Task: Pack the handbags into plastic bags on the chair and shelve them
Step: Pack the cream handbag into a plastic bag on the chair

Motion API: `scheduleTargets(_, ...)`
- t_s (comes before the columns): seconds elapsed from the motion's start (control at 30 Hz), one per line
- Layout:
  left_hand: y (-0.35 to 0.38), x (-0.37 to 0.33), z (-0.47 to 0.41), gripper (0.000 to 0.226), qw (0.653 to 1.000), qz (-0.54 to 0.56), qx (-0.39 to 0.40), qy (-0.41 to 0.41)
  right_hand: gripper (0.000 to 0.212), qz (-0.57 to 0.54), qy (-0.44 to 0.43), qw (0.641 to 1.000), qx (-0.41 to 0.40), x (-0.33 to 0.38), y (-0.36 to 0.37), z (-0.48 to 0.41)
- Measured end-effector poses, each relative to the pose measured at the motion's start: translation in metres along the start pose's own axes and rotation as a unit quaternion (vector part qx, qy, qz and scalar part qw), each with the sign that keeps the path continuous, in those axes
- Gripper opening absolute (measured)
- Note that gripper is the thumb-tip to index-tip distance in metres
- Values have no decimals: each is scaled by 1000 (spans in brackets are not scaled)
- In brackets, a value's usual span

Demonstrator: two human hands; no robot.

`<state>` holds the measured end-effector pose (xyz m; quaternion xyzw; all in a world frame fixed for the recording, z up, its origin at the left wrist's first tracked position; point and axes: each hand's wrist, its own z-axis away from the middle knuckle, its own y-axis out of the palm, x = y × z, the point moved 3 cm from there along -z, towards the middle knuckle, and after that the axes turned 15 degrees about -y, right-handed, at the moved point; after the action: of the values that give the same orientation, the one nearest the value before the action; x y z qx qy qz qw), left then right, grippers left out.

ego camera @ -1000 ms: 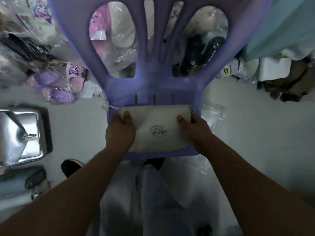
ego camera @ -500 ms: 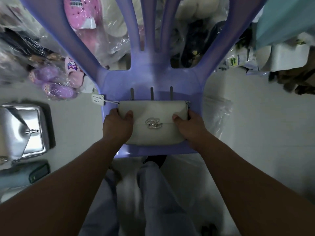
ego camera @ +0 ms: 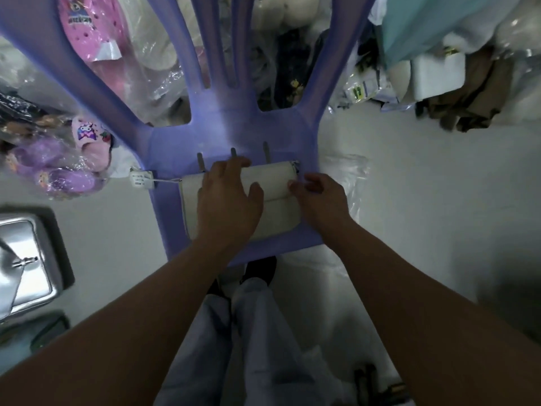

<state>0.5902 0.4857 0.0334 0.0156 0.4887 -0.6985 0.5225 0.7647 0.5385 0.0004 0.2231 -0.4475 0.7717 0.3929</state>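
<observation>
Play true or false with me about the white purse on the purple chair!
1. The white flap handbag lies on the seat of the purple plastic chair. True.
2. The handbag is already inside a plastic bag. False: it is bare, and a clear plastic bag lies by the chair's right edge.
3. The left hand rests on top of the handbag. True.
4. The white paper tag hangs off the handbag's right end. False: it sticks out on a string at the left end.
5. The right hand is far from the handbag. False: it is at the handbag's right end.
</observation>
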Motion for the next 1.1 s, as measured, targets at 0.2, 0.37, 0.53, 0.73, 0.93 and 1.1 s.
scheduleTargets(0.2, 1, -24, 38, 32, 995, -9, 97, 37, 42, -87, 59, 989, -105, -1, -63, 50)
scheduleTargets(0.37, 16, -45, 66, 28, 990, -8, 128, 60, 42, -104, 106, 974, -168, -24, -98, 83)
scheduleTargets(0.53, 73, -61, 84, 26, 981, -21, 184, 58, 41, -135, 140, 960, -203, -71, -118, 87)
scheduleTargets(0.73, 173, -63, 97, 26, 971, -27, 236, 20, 39, -141, 178, 957, -179, -151, -128, 66)
scheduleTargets(0.93, 293, -31, 74, 26, 963, -88, 254, -15, 36, -122, 174, 968, -136, -249, -116, 9)
scheduleTargets(1.1, 374, 9, 42, 28, 962, -92, 245, -81, 42, -91, 178, 975, -101, -323, -79, -42)
